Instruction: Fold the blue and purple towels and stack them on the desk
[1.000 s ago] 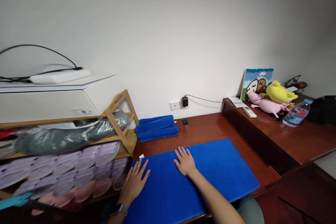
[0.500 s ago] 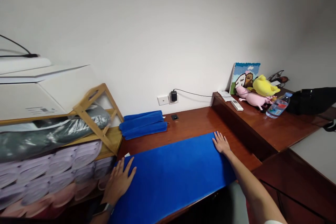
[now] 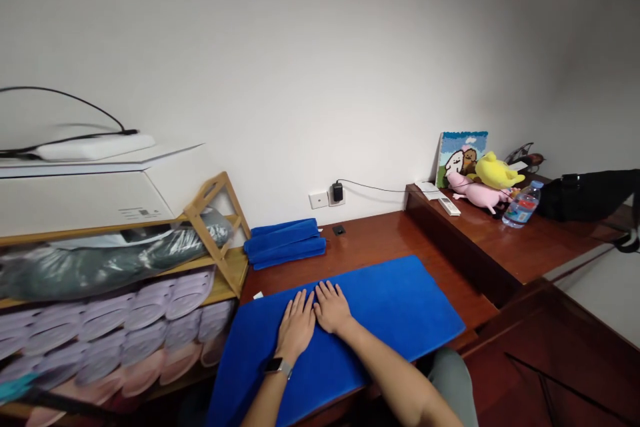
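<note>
The head-worn camera looks down at the left hand and right hand, facing the white wall at twelve o'clock.

A flat blue fabric mat lies on the wooden tabletop; folded blue towels sit at 11 o'clock behind it, a bamboo shoe rack at 9 o'clock.

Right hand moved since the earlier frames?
Yes. Since the middle frame the right hand has slid left across the blue towel: then well right of the black wall charger, now about below it.
</note>
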The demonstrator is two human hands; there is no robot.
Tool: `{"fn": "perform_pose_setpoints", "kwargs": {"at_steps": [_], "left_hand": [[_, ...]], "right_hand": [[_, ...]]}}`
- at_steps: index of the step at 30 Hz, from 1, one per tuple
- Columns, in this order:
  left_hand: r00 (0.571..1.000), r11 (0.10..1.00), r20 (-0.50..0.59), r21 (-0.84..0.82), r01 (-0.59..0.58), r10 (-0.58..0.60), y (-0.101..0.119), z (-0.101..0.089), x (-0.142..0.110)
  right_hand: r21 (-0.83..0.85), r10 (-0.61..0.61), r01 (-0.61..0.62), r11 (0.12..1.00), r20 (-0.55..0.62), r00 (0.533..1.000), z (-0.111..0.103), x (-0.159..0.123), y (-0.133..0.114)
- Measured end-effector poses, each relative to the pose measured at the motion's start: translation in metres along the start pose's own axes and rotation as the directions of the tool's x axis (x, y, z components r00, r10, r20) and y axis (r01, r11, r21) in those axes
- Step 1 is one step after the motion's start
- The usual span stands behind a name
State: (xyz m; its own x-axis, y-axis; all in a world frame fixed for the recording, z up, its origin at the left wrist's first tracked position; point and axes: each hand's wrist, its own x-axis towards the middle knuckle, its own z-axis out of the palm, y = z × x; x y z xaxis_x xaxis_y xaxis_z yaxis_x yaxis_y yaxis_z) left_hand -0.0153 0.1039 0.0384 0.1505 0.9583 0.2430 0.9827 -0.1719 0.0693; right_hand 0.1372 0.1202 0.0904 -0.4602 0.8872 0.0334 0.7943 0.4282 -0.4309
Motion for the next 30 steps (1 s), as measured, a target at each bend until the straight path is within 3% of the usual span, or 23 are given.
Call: {"fn": "perform_pose_setpoints", "kwargs": {"at_steps": [5, 9, 12, 15, 18, 20, 23, 26, 28, 30], "left_hand": [[0.991, 0.994, 0.087, -0.016, 0.108, -0.106, -0.054, -0.004, 0.027], [0.977, 0.983, 0.111, -0.008, 0.182, -0.180, -0.111, 0.001, 0.014], [0.975, 0.977, 0.068, 0.023, 0.210, -0.211, -0.140, 0.005, 0.001], [0.977, 0.978, 0.055, 0.034, 0.205, -0.206, -0.150, 0.007, -0.002], [0.976, 0.977, 0.045, 0.033, 0.212, -0.213, -0.149, 0.002, 0.000], [0.977, 0.977, 0.022, 0.028, 0.211, -0.211, -0.140, -0.004, 0.001], [0.986, 0.988, -0.062, -0.005, 0.154, -0.154, -0.098, -0.015, -0.003], [0.997, 0.998, -0.077, -0.070, -0.001, -0.004, -0.025, -0.019, -0.016], [0.994, 0.988, -0.032, -0.110, -0.108, 0.105, 0.020, -0.018, -0.030], [0.991, 0.984, 0.018, -0.126, -0.129, 0.132, 0.042, -0.017, -0.048]], "right_hand": [[-0.043, 0.025, -0.024, 0.999, 0.030, 0.999, -0.015, 0.023, 0.045], [-0.131, 0.185, -0.185, 0.974, -0.015, 0.983, -0.032, 0.010, 0.123], [-0.211, 0.384, -0.390, 0.896, -0.069, 0.921, -0.062, -0.018, 0.203], [-0.244, 0.547, -0.556, 0.795, -0.109, 0.830, -0.096, -0.049, 0.277], [-0.240, 0.616, -0.620, 0.747, -0.104, 0.781, -0.121, -0.070, 0.310], [-0.233, 0.621, -0.637, 0.734, -0.149, 0.770, -0.125, -0.075, 0.298], [-0.221, 0.498, -0.557, 0.801, -0.269, 0.824, -0.102, -0.077, 0.228], [-0.154, 0.185, -0.222, 0.963, -0.223, 0.957, -0.049, -0.083, 0.126], [-0.082, 0.009, -0.024, 0.996, -0.184, 0.983, -0.014, -0.090, 0.070], [-0.031, -0.025, 0.021, 0.999, -0.131, 0.991, 0.007, -0.100, 0.042]]}}
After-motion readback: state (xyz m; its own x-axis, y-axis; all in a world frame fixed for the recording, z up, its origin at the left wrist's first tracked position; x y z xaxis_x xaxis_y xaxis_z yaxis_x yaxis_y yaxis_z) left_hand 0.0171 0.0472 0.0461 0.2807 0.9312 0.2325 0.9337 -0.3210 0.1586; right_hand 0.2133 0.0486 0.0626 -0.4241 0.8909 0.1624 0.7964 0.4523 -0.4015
